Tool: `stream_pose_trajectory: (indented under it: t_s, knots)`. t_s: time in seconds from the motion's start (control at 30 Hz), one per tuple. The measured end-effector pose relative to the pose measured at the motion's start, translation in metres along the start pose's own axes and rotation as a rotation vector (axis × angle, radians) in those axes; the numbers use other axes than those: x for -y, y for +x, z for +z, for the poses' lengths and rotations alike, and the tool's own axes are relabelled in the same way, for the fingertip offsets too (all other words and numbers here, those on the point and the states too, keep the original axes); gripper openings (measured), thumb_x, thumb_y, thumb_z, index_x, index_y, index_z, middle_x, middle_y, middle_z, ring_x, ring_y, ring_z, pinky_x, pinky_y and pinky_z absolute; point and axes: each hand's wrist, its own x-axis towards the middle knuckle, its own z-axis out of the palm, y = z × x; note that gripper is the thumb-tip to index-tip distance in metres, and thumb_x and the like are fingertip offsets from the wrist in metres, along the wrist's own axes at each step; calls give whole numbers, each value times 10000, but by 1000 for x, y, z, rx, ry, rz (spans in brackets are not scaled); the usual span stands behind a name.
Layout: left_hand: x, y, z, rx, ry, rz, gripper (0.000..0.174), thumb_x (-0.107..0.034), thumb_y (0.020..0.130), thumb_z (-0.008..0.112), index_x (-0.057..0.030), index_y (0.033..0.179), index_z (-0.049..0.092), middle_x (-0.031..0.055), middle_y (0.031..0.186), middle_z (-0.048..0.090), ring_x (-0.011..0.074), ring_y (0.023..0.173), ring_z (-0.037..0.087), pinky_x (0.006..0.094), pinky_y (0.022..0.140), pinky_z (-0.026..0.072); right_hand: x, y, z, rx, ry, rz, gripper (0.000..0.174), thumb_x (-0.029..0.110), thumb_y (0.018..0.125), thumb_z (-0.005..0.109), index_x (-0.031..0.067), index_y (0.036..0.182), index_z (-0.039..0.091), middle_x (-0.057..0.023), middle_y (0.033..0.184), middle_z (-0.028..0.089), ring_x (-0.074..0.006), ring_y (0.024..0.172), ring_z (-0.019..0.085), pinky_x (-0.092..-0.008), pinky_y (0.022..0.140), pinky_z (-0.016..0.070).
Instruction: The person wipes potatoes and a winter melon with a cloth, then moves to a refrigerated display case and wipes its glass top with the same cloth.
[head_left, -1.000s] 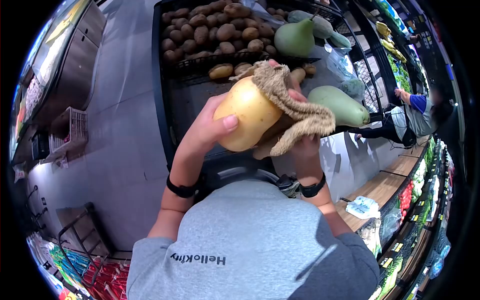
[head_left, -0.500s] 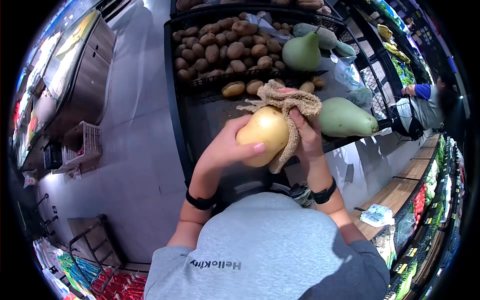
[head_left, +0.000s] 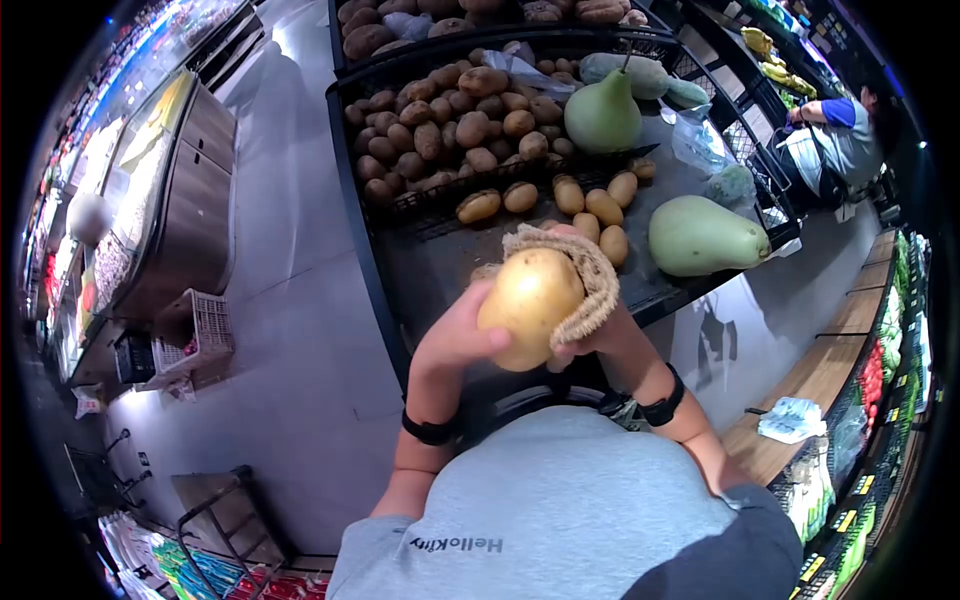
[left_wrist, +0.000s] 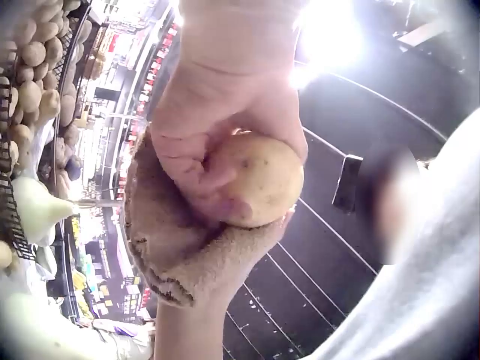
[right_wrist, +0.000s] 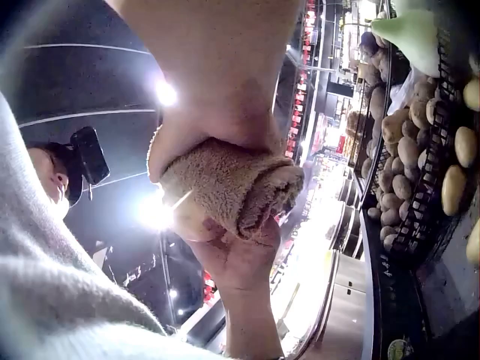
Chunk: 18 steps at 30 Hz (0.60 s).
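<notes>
A large yellow potato is held up in front of the chest, above the bin's near edge. My left hand grips it from the left, thumb across its near side. Around its right side lies a brown fuzzy cloth, held by my right hand, which is partly hidden behind cloth and potato. In the left wrist view, fingers of the left hand curl over the potato, with the cloth beneath. The right wrist view shows the right hand wrapped over the folded cloth.
Behind the hands, many potatoes fill a black bin. Several smooth yellow potatoes lie nearer, with a pale green gourd to their right and another gourd farther back. A person is at the right; a crate stands left.
The right hand and cloth have shifted lower around the potato's right side, uncovering the loose yellow potatoes behind. The left hand keeps its grip. The head view has shifted, showing more of the upper bin.
</notes>
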Motion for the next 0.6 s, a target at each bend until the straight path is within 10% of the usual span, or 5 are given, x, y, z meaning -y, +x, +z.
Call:
stream_pose_trajectory:
  t_s: [0.6]
  knots:
    - [1,20,2,-14,167,102,846,-227,536,814,12,1220,376,67,1138,484,141,1041,461,277,913,356,-3,7,-15,90,-165,-304,435,169,665,727,49,1060,590,-150,1204,451,-267,1094,470,-347,935,362]
